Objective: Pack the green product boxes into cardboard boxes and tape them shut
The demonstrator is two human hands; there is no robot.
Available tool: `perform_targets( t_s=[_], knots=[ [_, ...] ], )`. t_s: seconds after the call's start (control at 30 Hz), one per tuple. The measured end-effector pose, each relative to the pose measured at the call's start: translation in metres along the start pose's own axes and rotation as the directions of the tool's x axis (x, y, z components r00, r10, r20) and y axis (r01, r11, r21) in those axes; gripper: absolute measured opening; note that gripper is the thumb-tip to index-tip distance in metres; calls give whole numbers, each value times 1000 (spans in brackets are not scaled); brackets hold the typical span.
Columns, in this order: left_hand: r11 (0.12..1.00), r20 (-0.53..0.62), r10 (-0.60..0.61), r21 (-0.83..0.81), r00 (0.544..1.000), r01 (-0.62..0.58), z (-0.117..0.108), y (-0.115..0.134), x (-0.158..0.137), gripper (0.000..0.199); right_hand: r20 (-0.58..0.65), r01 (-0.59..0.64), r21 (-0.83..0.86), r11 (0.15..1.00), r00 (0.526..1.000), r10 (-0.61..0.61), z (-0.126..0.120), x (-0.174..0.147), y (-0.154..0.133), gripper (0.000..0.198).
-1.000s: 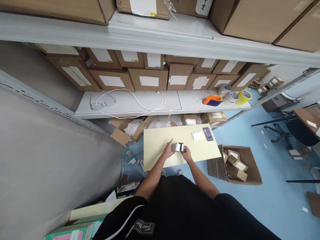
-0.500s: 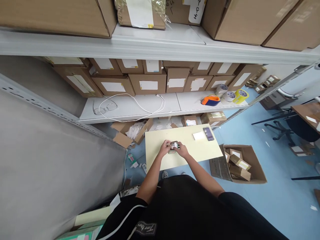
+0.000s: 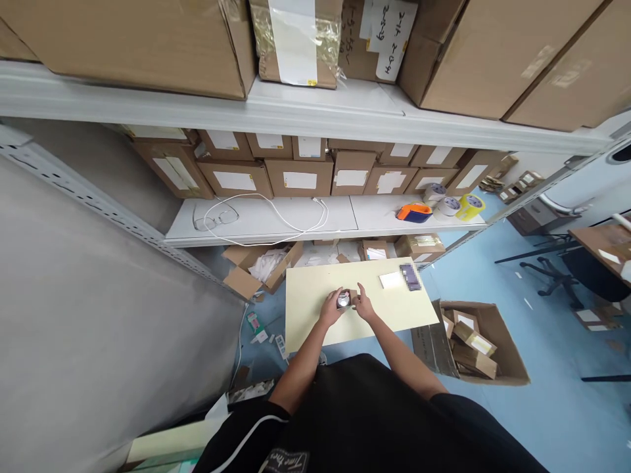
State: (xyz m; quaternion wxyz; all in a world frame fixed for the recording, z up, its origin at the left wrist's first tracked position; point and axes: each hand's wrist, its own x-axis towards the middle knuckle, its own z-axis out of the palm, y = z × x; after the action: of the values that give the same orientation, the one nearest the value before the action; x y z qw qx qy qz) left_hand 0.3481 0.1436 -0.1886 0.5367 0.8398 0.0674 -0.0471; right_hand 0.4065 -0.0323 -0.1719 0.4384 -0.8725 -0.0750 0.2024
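Pale tabletop (image 3: 394, 307); small box (image 3: 344, 301), shiny side toward camera; long axis unclear.

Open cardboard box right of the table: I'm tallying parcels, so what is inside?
Several small brown cartons, at least two with white labels, lie jumbled in the open cardboard box; anything beneath them is covered.
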Motion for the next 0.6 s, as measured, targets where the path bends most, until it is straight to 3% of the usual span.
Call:
perform_targets(
  t_s=[0.1,0.2,0.43,0.6],
  knots=[
    [996,-68,-68,-70,995,63,3,0,2,87,-98,87,-107,990,990,-98,-1,-5,0,58],
    [988,-129,-128,-98,983,116,8,6,3,81,-102,115,-304,946,983,-152,0,-7,-6,42],
    [994,-187,-110,1,976,112,29,22,-7,72,-1,-42,-505,862,999,48,-3,1,-25,42],
    [991,-209,-114,-90,971,97,26,20,-10,73,22,-81,-528,846,994,110,6,12,-33,49]
  ],
)
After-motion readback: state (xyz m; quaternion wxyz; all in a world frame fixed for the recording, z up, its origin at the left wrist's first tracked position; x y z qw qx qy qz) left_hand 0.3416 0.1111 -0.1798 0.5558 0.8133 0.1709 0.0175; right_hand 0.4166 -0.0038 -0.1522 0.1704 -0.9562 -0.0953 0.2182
